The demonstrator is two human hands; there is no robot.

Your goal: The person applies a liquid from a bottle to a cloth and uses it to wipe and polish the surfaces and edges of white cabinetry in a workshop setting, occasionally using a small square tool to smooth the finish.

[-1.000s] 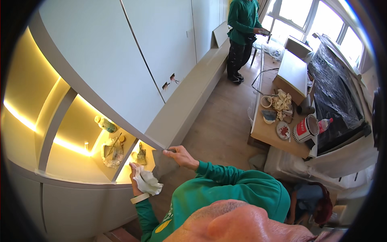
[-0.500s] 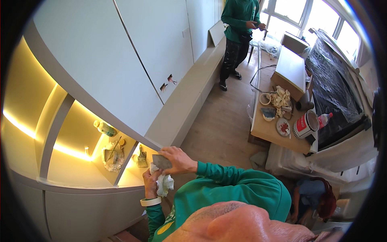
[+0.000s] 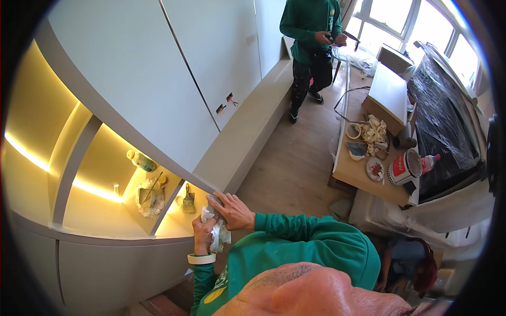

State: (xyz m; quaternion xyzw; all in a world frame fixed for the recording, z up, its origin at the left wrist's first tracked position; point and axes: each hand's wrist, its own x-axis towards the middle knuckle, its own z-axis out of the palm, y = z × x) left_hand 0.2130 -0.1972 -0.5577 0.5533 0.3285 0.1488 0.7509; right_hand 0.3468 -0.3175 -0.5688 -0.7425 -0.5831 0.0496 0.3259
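Observation:
My left hand (image 3: 202,235) is closed around a crumpled white cloth or tissue (image 3: 219,238), which hangs out below the fingers. My right hand (image 3: 234,211) presses its fingers over a flat grey piece (image 3: 215,204), mostly covered now; whether it is a scraper blade or an abrasive pad I cannot make out. Both hands meet in front of the lit shelf's right end. Just left of them a paintbrush (image 3: 188,200) leans in the last compartment. Beyond the divider lie a plastic-wrapped dish with a stick-like tool (image 3: 151,197) and a bottle (image 3: 141,160) on its side.
A curved cabinet (image 3: 121,268) runs below the shelf; a long low ledge (image 3: 247,129) follows the wall. To the right, a covered table (image 3: 363,176) bears a paint bucket (image 3: 405,167), tape and crumpled paper. One person (image 3: 311,52) stands ahead; another (image 3: 414,263) crouches at lower right.
My right hand has closed farther over the grey piece, which now shows less, and the white cloth has shifted slightly right. The view has turned a little; the standing person's arms have moved slightly.

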